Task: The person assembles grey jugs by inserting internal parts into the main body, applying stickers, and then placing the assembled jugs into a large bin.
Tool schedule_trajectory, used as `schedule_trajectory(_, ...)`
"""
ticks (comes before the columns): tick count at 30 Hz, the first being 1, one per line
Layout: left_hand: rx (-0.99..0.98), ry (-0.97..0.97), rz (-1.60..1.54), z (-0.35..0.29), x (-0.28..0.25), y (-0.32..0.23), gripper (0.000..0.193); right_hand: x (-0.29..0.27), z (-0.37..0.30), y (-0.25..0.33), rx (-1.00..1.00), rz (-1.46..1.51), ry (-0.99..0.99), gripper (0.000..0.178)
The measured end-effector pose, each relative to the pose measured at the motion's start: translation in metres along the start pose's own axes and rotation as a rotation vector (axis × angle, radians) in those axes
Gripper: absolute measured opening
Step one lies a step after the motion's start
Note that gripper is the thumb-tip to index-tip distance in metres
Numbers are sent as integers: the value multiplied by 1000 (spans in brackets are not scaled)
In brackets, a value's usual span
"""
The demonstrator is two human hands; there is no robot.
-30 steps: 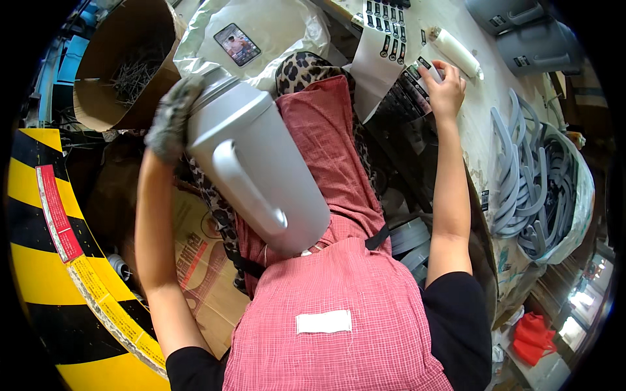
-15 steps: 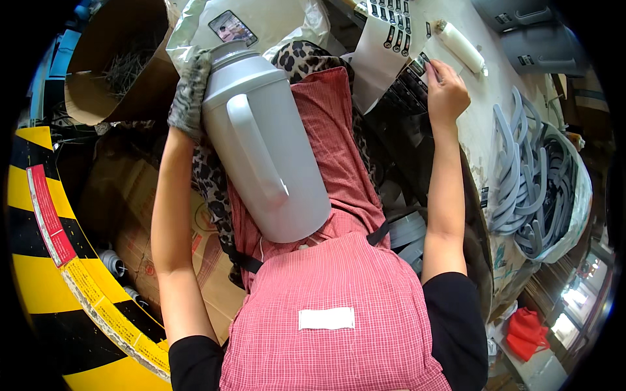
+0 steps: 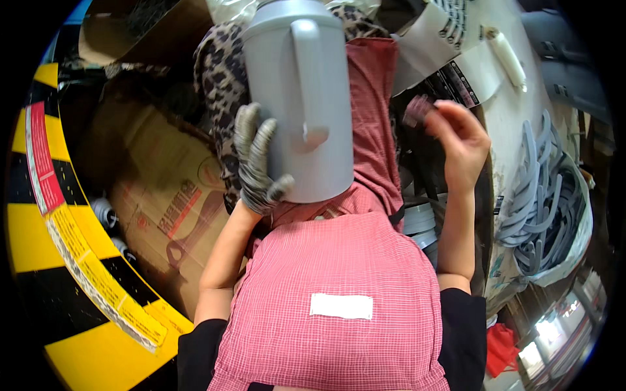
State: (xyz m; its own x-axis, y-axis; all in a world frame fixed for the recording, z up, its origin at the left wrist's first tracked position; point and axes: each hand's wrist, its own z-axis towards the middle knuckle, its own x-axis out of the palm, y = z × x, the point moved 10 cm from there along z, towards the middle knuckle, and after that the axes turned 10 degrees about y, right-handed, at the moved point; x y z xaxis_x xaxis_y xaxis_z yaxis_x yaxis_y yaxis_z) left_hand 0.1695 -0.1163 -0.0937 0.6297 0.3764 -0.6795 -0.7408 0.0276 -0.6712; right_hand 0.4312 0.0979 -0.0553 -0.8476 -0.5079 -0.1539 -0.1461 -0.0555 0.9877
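A grey plastic jug (image 3: 290, 163) with a side handle lies across my lap, its handle facing up and its neck pointing away from me. My left hand (image 3: 256, 159), in a striped grey glove, is at the jug's lower left side. Its fingers are spread and lie along the wall, with the thumb near the base. On the right, my bare right hand (image 3: 462, 140) is raised, thumb and fingertips pinched on a small dark sticker (image 3: 418, 111), blurred by motion. Just beyond it is a sheet of black labels (image 3: 451, 85) on white backing.
Grey curved handles (image 3: 548, 215) fill a bag at the right. A white roll (image 3: 506, 58) lies on the table beside the label sheet. To the left are a cardboard box (image 3: 124, 32), flattened cardboard (image 3: 156, 215) and a yellow-black striped edge (image 3: 32, 234).
My left hand has moved from the jug's neck down to its lower side. The right hand has drawn a sticker away from the sheet. The jug sits straighter and farther up in view.
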Motion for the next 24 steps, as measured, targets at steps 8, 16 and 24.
schedule_trajectory(8,292,82,85,-32,25,-29,98,137,-45,-29,429,403,648,37)
schedule_trajectory(16,337,108,53,-40,25,-29,57,157,-43,-31,403,296,682,24)
schedule_trajectory(24,359,136,369,-52,37,-49,42,126,-26,-51,299,-350,687,17)
